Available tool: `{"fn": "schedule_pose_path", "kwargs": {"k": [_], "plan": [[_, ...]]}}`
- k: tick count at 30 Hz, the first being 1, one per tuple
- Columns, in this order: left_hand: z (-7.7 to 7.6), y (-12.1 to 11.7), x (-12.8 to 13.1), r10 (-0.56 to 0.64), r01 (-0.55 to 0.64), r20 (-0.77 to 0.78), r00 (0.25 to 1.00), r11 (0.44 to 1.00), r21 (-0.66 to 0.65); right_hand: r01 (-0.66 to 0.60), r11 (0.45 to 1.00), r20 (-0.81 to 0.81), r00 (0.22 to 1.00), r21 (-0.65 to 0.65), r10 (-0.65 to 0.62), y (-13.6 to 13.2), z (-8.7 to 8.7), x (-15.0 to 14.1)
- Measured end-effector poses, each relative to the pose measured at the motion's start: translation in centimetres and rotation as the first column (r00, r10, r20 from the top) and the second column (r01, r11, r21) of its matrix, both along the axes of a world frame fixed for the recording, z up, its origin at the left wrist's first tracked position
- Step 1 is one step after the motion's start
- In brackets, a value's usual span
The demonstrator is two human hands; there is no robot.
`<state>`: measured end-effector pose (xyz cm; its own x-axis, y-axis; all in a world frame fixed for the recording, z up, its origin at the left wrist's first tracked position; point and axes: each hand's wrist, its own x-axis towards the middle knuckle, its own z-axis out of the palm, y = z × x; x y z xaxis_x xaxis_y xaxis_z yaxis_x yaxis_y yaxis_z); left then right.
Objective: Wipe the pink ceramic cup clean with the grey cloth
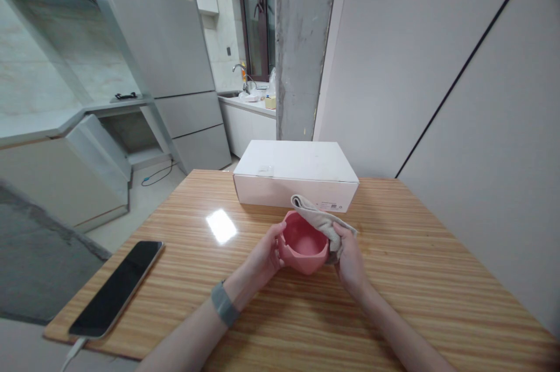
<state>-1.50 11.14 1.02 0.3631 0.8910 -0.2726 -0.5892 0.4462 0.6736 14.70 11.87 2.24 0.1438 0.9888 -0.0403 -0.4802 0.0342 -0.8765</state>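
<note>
A pink faceted bowl (304,258) is held over the table, tilted so its hollow inside faces me. My left hand (270,249) grips its left side, thumb at the rim and fingers around the outer wall. In my right hand (349,255) is a folded grey cloth (322,221), pinched between thumb and fingers. The cloth lies against the bowl's right rim and partly covers its far edge. My right fingertips are partly hidden by the cloth.
Behind the bowl a white box (295,162) stands on the wood-grain table (420,279). A black-screened phone (117,287) with a white cable (74,351) lies at the left edge. Beyond are a fridge (161,39), a sink counter (251,121) and a wall (437,39) on the right.
</note>
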Motion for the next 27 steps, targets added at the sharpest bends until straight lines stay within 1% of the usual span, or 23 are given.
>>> {"fn": "schedule_pose_path", "kwargs": {"k": [2,4,7,9,12,14,16,17,19,21,24,27], "plan": [[0.4,-0.3,0.4,0.051,-0.051,0.022,0.998,0.998,0.023,0.030,1.000,-0.016,0.999,0.006,-0.030,-0.1,-0.1,-0.3],[0.8,-0.6,0.7,0.062,-0.065,0.057,0.996,0.996,0.056,0.067,0.998,-0.020,0.998,0.011,-0.067,-0.1,-0.2,-0.5],[1.2,-0.8,0.9,0.019,-0.024,0.100,0.995,0.999,0.048,0.109,0.994,0.022,0.994,0.006,-0.109,0.1,-0.4,-0.2],[1.2,-0.7,0.7,-0.030,0.028,0.084,0.996,0.999,0.020,0.108,0.994,0.051,0.993,-0.010,-0.108,0.3,-0.5,0.2],[0.9,-0.5,0.3,-0.081,0.083,-0.062,0.995,0.996,0.018,0.082,0.997,0.078,0.994,-0.016,-0.080,0.6,-0.6,0.9],[0.7,-0.5,-0.1,-0.086,0.095,-0.194,0.977,0.995,0.038,0.048,0.999,0.088,0.995,-0.018,-0.047,0.6,-0.5,1.1],[0.5,-0.5,-0.5,-0.102,0.122,-0.294,0.950,0.991,0.052,0.015,0.999,0.085,0.996,-0.036,-0.012,0.6,-0.3,1.1],[0.5,-0.5,-0.7,-0.122,0.147,-0.321,0.939,0.988,0.056,0.005,0.999,0.078,0.997,-0.048,-0.002,0.6,-0.2,1.1],[0.5,-0.4,-1.0,-0.149,0.177,-0.321,0.935,0.982,0.062,-0.003,0.998,0.065,0.998,-0.066,0.007,0.5,0.0,0.9],[0.5,-0.2,-1.0,-0.128,0.149,-0.278,0.952,0.987,0.054,-0.006,0.997,0.047,0.999,-0.073,0.010,0.5,0.2,0.7],[0.5,-0.1,-0.6,-0.040,0.046,-0.205,0.978,0.999,0.025,0.010,0.997,0.006,1.000,-0.077,-0.010,0.5,0.2,0.3],[0.6,-0.4,0.1,0.032,-0.023,-0.123,0.992,0.997,0.074,0.039,0.997,-0.004,0.999,-0.069,-0.039,0.6,-0.1,0.0]]}}
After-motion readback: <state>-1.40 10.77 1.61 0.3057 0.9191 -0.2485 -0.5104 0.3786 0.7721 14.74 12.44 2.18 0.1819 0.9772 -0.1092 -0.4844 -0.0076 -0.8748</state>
